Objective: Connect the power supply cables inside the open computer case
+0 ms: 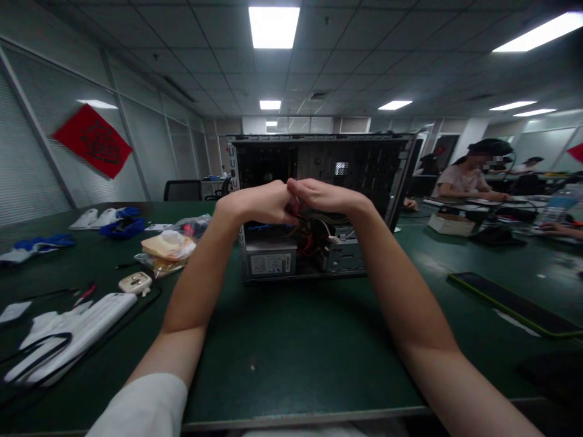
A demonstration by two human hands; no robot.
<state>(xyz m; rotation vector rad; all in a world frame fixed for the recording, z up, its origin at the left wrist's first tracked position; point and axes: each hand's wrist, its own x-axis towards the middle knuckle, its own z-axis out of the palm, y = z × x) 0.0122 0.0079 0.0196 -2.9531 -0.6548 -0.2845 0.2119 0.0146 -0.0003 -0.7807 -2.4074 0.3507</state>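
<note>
An open black computer case (319, 164) stands on the green table (282, 340), its side off and cables (314, 233) and a power supply (268, 258) showing inside. Both my arms reach out to it. My left hand (259, 203) and my right hand (325, 195) meet in front of the case's middle, fingers curled and pressed together, knuckles touching. Dark cables run just under them. What the fingers pinch is hidden between the two hands.
On the left lie a white keyboard (68, 334), a small white device (135, 282), plastic bags (168, 246) and blue-and-white gloves (113, 221). A green-edged phone (514, 303) lies on the right. Other people sit at the far right (469, 176).
</note>
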